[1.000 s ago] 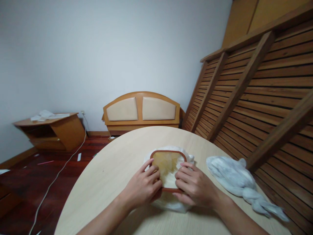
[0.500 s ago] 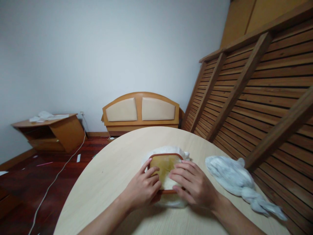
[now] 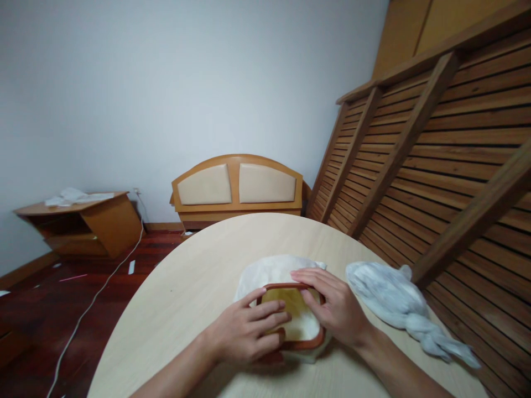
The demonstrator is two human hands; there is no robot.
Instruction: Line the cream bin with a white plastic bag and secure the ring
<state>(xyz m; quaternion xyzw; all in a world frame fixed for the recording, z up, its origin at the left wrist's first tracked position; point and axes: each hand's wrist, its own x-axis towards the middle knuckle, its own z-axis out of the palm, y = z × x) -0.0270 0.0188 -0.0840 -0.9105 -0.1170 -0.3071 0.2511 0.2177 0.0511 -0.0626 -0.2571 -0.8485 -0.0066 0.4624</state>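
Observation:
A rectangular container with a reddish-brown rim and a see-through yellowish top (image 3: pixel 305 326) sits close to me on the round table. My left hand (image 3: pixel 253 331) is around its left side, index finger at the far left corner and the other fingers lying across the top; the thumb is mostly hidden. My right hand (image 3: pixel 332 304) grips the far right corner, with the thumb on the inner side of the rim and the fingers over the outside. Behind and partly under the container spreads a white plastic bag (image 3: pixel 265 271). What is inside the container cannot be made out.
A knotted white plastic bag (image 3: pixel 390 293) lies at the right of the round table (image 3: pixel 166 331). Wooden slatted panels (image 3: pixel 435 182) lean along the right. A headboard (image 3: pixel 236 185) stands behind the table; a low cabinet (image 3: pixel 112 221) and a white cable (image 3: pixel 89 312) are at left.
The container has come nearer to me, showing more of the white bag behind it. My right hand has shifted from the top to the far right corner; my left fingers reach further across.

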